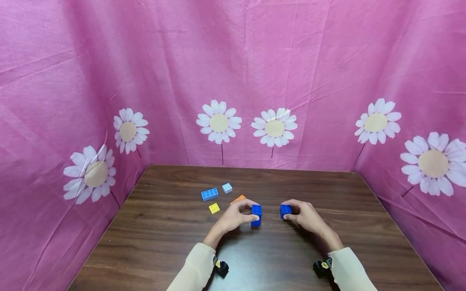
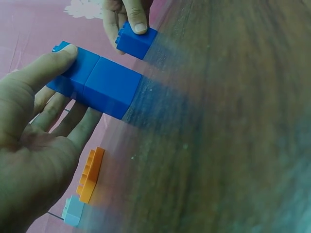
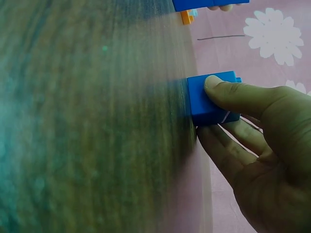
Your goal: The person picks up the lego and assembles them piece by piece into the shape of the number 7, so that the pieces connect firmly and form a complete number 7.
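My left hand (image 1: pixel 231 218) grips a stack of two dark blue toy bricks (image 1: pixel 256 211) between thumb and fingers. The seam between the two bricks shows in the left wrist view, where the stack (image 2: pixel 104 83) stands upright with its base at the tabletop. A short way to the right, my right hand (image 1: pixel 308 217) pinches a single dark blue brick (image 1: pixel 285 210), its thumb on the near face. That brick (image 3: pixel 199 104) also sits at table level, studs up, apart from the stack. Behind the left hand lies an orange brick (image 1: pixel 238 198), partly hidden by the fingers.
Left of the hands lie a yellow brick (image 1: pixel 214 208), a long mid-blue brick (image 1: pixel 209 194) and a small pale blue brick (image 1: pixel 227 188). The brown wooden table (image 1: pixel 320 186) is bordered by a pink curtain (image 1: pixel 309 153) with printed daisies at the back and sides.
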{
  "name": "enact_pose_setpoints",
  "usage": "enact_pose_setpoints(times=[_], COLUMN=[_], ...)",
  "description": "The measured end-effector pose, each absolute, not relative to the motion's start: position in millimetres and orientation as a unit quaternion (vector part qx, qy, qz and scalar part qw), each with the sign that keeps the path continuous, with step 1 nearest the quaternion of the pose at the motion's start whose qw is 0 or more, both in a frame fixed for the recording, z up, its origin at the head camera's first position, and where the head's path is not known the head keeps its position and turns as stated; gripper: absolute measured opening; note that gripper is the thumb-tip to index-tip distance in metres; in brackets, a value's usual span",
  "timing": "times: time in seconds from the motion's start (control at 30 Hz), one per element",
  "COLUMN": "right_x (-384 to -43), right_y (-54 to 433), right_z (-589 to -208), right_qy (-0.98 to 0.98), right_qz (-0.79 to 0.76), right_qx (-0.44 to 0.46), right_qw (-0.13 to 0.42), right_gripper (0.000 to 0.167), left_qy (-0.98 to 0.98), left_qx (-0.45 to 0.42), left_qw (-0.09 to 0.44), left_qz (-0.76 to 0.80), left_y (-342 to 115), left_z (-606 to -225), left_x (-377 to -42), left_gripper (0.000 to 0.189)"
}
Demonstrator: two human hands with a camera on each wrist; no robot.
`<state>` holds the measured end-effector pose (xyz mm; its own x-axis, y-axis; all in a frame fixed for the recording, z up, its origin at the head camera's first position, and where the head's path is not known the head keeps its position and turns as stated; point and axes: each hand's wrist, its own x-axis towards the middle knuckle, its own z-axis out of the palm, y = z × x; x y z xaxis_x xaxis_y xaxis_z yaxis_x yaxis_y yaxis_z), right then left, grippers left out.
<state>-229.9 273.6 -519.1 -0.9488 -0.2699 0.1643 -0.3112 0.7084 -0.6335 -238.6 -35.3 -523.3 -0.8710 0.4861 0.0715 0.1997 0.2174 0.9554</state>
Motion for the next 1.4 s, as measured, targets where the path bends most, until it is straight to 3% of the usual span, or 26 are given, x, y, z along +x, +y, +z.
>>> enact_pose_setpoints(times=[0.57,1.4], right_x=[-230.6,-214.9], right_y=[267.8,206.0], right_z=[-510.3,-431.0], right_qy=[-0.917,-0.891], right_qz=[0.360,0.368], right_qx=[0.171,0.265], right_qw=[0.027,0.025], right_gripper=[0.033,0.042], left_qy=[0.767,0.765], left_qx=[0.238,0.241], left_qw=[0.118,0.124], left_qz=[0.584,0.584], left_y=[-34.2,-33.4], left_z=[-524.9,-524.7], left_x=[-243.6,-247.3], left_gripper=[0.026,0.024])
